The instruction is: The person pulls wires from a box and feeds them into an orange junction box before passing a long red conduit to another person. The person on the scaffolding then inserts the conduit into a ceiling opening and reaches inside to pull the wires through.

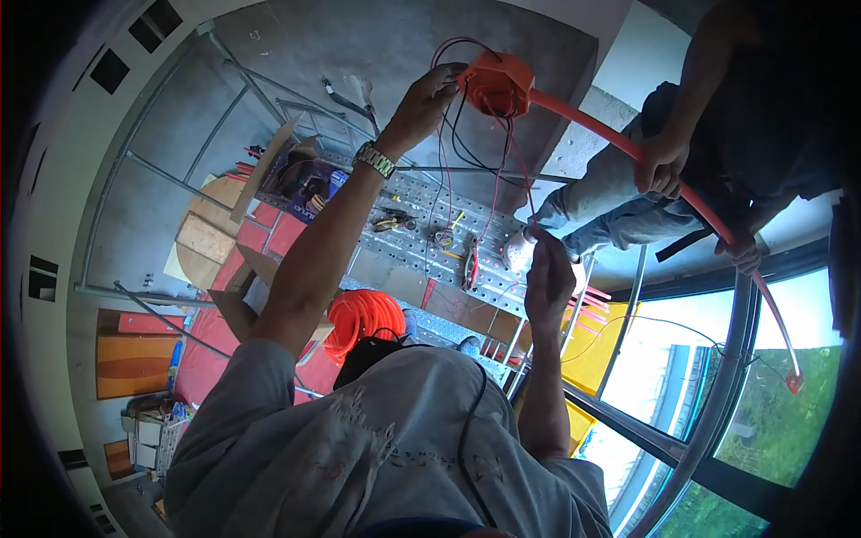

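Note:
My left hand [420,108], with a metal watch [375,160] at the wrist, grips the side of an orange electrical junction box [499,75] held up high. Red and black wires [460,125] loop out of the box and hang below it. A red conduit [583,118] runs from the box's right side. Lower down, my right hand [549,282] is closed, its fingertips pinching the end of a red wire [520,170] that comes down from the box.
A co-worker's two hands [662,161] hold the conduit at right. Pliers [471,263] and other tools lie on the perforated metal platform [413,238]. An orange conduit coil [366,320], a cardboard box [269,170] and scaffold tubes [188,184] stand around; windows [659,359] are at right.

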Demonstrator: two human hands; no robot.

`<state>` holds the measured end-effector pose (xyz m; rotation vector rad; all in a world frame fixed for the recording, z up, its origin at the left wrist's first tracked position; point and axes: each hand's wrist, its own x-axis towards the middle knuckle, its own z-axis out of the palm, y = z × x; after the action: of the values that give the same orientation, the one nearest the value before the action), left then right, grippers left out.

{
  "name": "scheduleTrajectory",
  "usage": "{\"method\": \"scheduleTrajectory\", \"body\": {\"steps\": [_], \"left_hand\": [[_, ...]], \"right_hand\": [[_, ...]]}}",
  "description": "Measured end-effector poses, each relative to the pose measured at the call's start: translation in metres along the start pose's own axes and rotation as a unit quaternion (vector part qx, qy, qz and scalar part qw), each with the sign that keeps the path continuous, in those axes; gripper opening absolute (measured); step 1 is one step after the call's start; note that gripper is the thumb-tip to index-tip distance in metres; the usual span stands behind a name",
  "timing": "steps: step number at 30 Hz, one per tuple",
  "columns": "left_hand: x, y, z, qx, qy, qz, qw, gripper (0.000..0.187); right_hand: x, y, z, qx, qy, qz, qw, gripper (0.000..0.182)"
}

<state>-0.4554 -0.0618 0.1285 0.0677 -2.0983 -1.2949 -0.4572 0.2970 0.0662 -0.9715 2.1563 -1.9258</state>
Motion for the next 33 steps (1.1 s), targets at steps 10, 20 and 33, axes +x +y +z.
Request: {"method": "scheduleTrajectory", "body": {"steps": [10, 20, 33], "left_hand": [[-0.001, -0.001, -0.01, 0.058, 0.004, 0.051, 0.997, 0.034], [0.001, 0.01, -0.027, 0.051, -0.007, 0.038, 0.998, 0.034], [0.003, 0.001, -0.028, 0.05, -0.033, 0.063, 0.996, 0.033]], "right_hand": [[0.047, -0.004, 0.027, -0.064, 0.005, -0.022, 0.998, 0.024], [0.061, -0.038, 0.023, -0.14, -0.011, -0.072, 0.987, 0.023], [0.029, -0.044, 0.014, -0.221, 0.063, -0.113, 0.967, 0.024]]}}
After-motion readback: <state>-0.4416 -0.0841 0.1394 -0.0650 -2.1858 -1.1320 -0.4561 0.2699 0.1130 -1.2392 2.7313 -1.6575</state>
